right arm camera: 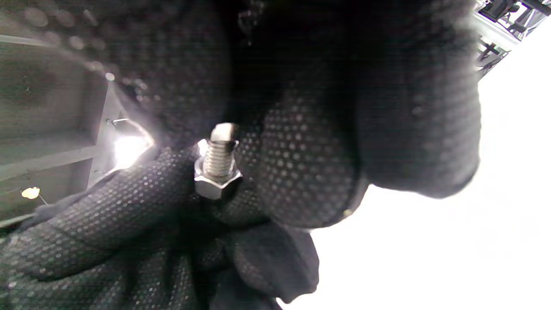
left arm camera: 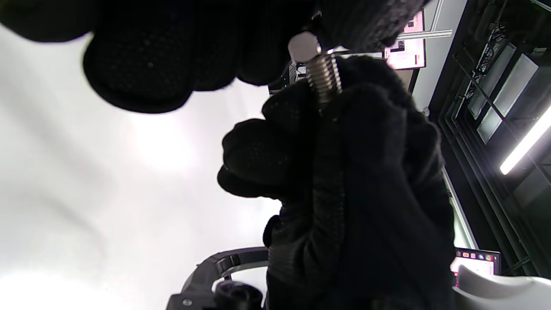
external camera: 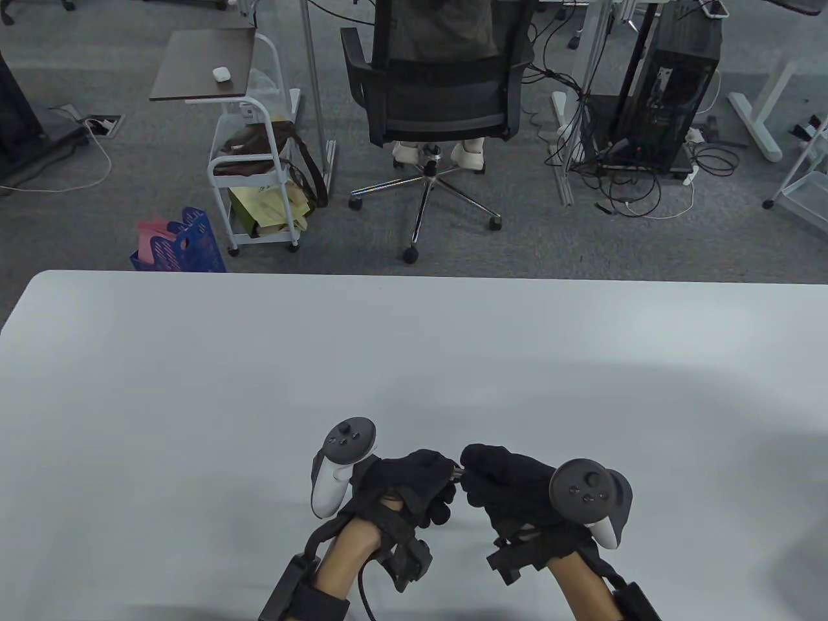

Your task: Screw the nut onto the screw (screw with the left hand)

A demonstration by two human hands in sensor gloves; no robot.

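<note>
Steel screw (right arm camera: pixel 218 156) between gloved fingers (right arm camera: pixel 301 172)

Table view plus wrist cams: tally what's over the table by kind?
Gloved hands: 2, left hand and right hand
Trackers: 2, white and dark
Screw: 1
Nut: 1
Total: 6

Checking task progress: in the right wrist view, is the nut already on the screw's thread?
Yes, the nut sits around the screw, with bare thread showing past it.
</note>
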